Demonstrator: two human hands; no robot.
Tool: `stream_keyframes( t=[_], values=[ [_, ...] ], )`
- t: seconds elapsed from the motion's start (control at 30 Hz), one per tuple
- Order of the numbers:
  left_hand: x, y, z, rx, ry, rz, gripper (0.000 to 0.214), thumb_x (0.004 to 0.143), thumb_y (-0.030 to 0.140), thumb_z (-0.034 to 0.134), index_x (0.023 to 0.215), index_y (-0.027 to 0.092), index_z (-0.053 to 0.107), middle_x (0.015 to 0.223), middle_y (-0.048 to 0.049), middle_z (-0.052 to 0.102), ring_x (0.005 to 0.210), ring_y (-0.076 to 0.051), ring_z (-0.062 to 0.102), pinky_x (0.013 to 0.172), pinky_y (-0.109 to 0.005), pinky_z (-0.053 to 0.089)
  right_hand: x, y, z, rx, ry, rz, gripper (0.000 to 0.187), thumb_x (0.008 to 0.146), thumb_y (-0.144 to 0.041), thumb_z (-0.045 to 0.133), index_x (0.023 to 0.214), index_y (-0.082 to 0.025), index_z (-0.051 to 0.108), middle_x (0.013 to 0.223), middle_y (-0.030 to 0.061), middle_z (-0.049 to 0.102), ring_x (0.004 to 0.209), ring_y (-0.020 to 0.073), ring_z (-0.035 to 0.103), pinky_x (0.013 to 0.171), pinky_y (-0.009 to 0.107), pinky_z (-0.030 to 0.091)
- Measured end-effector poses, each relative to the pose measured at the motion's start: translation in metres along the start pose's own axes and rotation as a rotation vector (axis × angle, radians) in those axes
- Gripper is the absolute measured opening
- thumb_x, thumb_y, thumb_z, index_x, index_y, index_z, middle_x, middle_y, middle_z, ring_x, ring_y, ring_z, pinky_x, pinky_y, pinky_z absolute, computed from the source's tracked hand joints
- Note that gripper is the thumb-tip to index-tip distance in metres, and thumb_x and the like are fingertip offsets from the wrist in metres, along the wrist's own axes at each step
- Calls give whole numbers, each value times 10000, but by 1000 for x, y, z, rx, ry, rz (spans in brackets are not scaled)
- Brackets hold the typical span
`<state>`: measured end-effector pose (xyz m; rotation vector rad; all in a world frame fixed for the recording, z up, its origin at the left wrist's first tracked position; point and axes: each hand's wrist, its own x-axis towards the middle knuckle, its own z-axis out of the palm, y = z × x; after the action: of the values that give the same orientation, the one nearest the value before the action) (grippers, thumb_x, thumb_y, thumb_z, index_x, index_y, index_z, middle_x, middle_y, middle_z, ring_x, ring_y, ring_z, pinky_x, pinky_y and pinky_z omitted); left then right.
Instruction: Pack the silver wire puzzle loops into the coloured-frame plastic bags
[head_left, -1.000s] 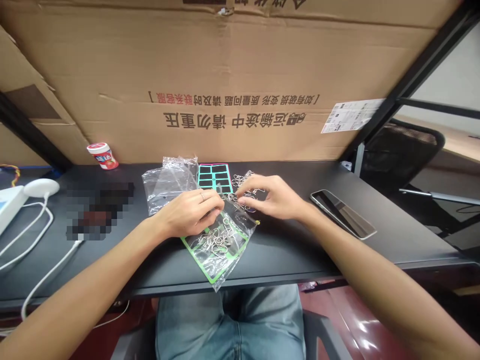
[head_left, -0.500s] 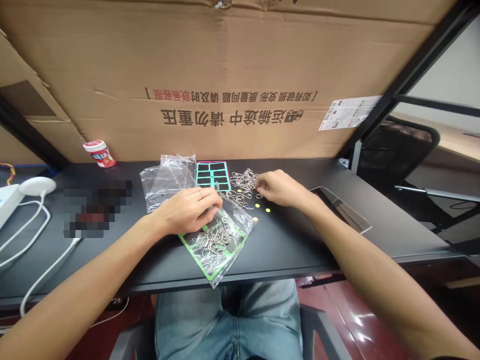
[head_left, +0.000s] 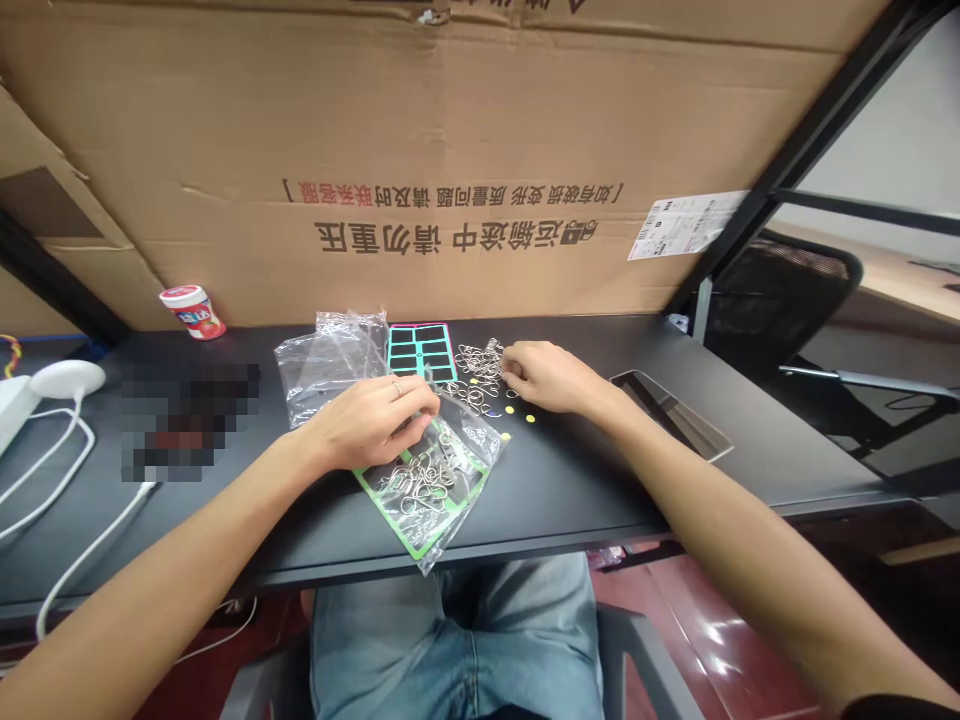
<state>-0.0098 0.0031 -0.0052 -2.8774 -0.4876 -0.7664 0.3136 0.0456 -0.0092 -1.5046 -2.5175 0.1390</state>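
Loosely, the left hand (head_left: pixel 367 425) curls on a plastic bag (head_left: pixel 469 435), right hand (head_left: pixel 547 378) bunched beside wire rings (head_left: pixel 478 365).

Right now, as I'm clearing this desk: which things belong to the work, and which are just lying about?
In use: left hand, right hand, loose metal wire loops, bagged loops on a green-framed card, teal-framed black sheet, yellow dots.
Lying about: smartphone, red-capped tub, white cable.

A clear plastic bag (head_left: pixel 469 440) lay beneath the left hand's fingers (head_left: pixel 412 420), with a green-edged card (head_left: pixel 390 500) and silver wire loops (head_left: pixel 424 482) inside. More loose loops (head_left: pixel 478 362) lay tangled just beyond the right hand's fingertips (head_left: pixel 510 366), with small yellow dots (head_left: pixel 517 412) just below them.
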Motion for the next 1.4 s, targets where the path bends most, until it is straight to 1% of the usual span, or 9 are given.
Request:
stream_keyframes(
  t=[0.27,0.4,0.53,0.6,0.77,0.9,1.07,1.2,1.4],
  values=[
    [2,1,-1,17,11,7,110,1047,153,534,1089,202,622,987,-52,743,835,-172,694,753,-329,587,0,4,-8,175,304,39,132,977,-241,598,934,-199,716,974,88,788,879,235,697,836,353,509],
    [2,2,-1,23,16,15,104,1045,149,541,1093,200,619,988,-55,739,847,-177,695,765,-333,592,-5,-14,-7,354,508,-12,167,999,-300,618,940,-194,734,928,79,793,812,214,697,796,350,540],
    [2,2,0,16,22,16,109,1042,149,544,1101,198,622,999,-57,743,863,-179,701,783,-338,599,-14,-39,-8,526,194,-380,189,1009,-378,668,1024,-227,781,1041,64,819,884,212,719,852,361,576],
    [1,1,1,15,18,7,108,1041,153,545,1102,200,621,1002,-55,744,862,-178,701,787,-338,599,-16,-42,-8,540,115,-459,206,1022,-401,665,1058,-240,788,1060,57,820,925,216,723,902,373,579],
    [0,0,0,5,1,1,100,1044,156,545,1105,207,607,1007,-53,740,864,-174,694,779,-332,590,-8,-10,-9,270,249,-211,235,1050,-375,610,1137,-214,758,1154,100,781,1026,253,716,963,395,551],
    [1,0,-1,8,1,10,91,1050,154,541,1097,208,598,993,-53,733,847,-176,684,770,-334,582,-1,16,-5,-7,141,12,395,1004,-430,685,1319,-195,716,1321,168,712,1054,309,718,962,431,541],
    [0,-1,-1,14,-4,5,81,1053,156,548,1099,207,590,993,-49,730,840,-175,686,765,-327,575,3,17,-1,-18,-28,22,193,992,-206,622,1106,-220,777,1101,112,795,1014,278,730,863,358,504],
    [0,-1,-1,18,-3,9,81,1054,159,548,1102,208,591,994,-48,730,849,-178,688,775,-331,576,3,12,-2,24,-46,30,163,976,-160,590,958,-222,739,990,82,802,890,233,716,773,329,467],
    [1,-1,-1,15,-3,6,75,1056,156,553,1098,204,594,999,-44,730,851,-176,684,777,-327,573,0,10,-4,-42,-53,46,129,958,-146,571,931,-217,675,1029,100,784,862,219,686,710,315,416]
  ],
)
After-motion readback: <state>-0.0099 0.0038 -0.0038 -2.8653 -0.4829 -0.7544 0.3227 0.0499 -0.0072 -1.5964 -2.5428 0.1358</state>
